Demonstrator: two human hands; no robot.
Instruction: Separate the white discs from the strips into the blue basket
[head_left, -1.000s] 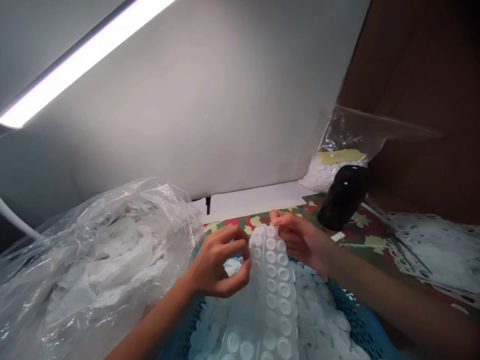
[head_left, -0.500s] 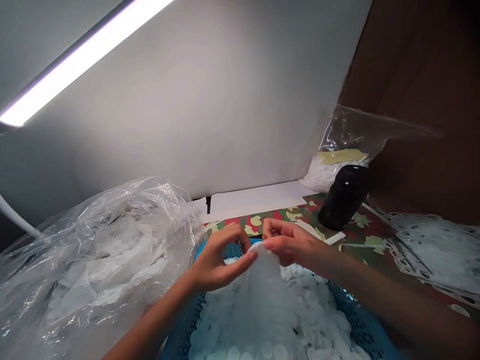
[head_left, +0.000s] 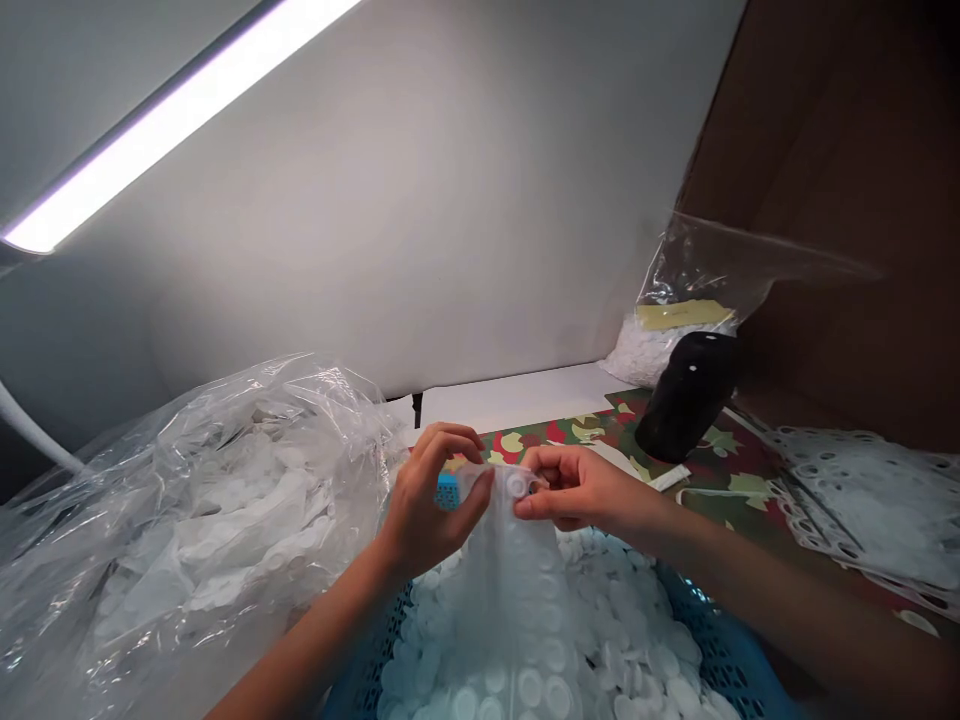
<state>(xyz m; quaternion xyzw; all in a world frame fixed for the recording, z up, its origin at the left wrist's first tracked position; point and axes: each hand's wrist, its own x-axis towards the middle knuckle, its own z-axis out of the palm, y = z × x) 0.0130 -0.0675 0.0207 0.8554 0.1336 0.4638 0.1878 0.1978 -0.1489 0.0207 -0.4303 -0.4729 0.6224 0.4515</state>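
A translucent plastic strip with rows of small round pieces (head_left: 510,590) hangs down from both hands over a blue basket (head_left: 724,630). At its upper left edge, my left hand (head_left: 427,500) is closed, pinching the plastic between thumb and fingers. My right hand (head_left: 574,487) is closed on the upper right corner, just beside one round piece. Heaped in the basket under the strip are many loose white translucent discs (head_left: 637,610). Whether the round pieces are part of the strip or sit inside it, I cannot make out.
A large clear bag of white pieces (head_left: 247,500) stands to the left. Behind the basket lies a camouflage-patterned mat (head_left: 555,432). At the right are a black cylindrical container (head_left: 686,395), a clear bag with a yellow label (head_left: 667,335) and lacy white plastic sheets (head_left: 885,490).
The hands have spread the strip's top edge flatter, so its rows of round pieces now show. My left hand has turned more upright and moved slightly left.
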